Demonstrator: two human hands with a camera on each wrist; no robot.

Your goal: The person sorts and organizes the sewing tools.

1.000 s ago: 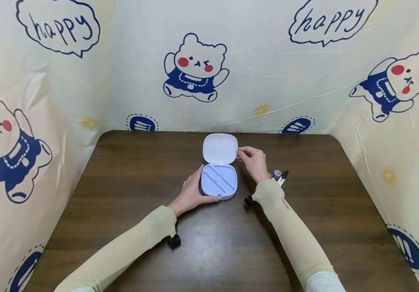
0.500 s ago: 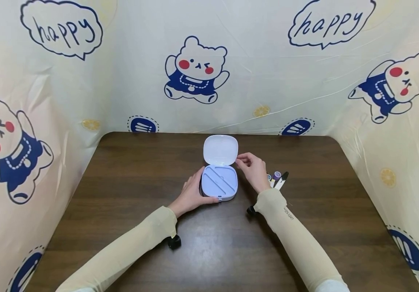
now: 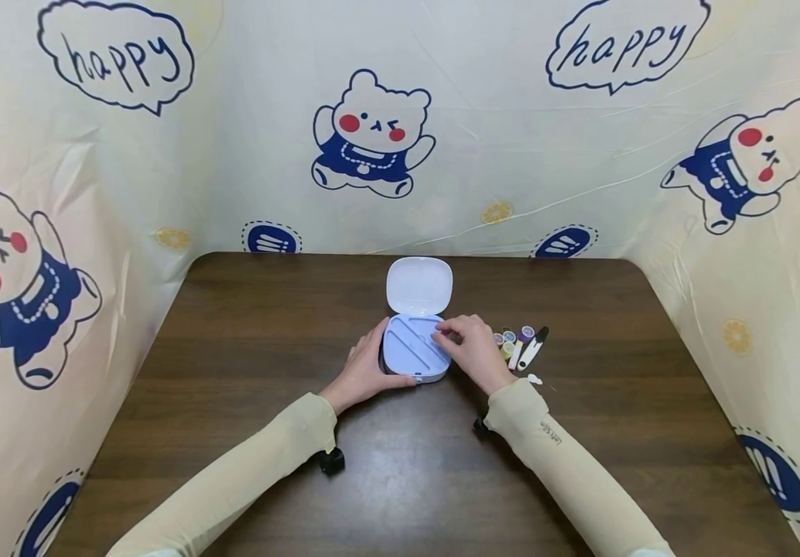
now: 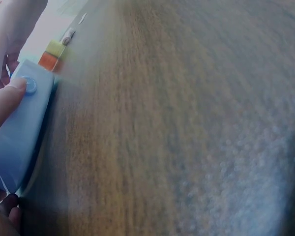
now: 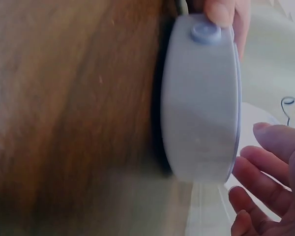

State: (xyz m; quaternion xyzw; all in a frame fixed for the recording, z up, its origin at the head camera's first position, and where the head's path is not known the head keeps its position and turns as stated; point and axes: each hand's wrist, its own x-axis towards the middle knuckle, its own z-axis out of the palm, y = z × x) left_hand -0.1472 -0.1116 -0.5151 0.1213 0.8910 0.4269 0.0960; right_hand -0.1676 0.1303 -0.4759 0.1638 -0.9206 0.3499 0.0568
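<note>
A light blue plastic sewing box (image 3: 410, 348) stands on the table with its white lid (image 3: 419, 286) swung back, away from me. Diagonal dividers cross the blue inner tray on top. My left hand (image 3: 364, 375) grips the box round its left side, and its thumb lies along the front by the round button (image 4: 29, 85). Over the tray's right edge is my right hand (image 3: 473, 352), with fingers loosely bent. In the right wrist view the thumb and fingers are apart beside the box, with nothing seen between them; whether they touch the tray cannot be told.
To the right of the box lie several thread spools (image 3: 527, 333) and a white tool with a black end (image 3: 534, 350). A small white piece (image 3: 535, 379) lies nearer me. Printed cloth (image 3: 372, 224) hangs behind the wooden table (image 3: 268, 325) and at both sides.
My right hand has moved from the lid's right edge toward me and left, over the tray. More of the spools now shows. My left hand stays on the box.
</note>
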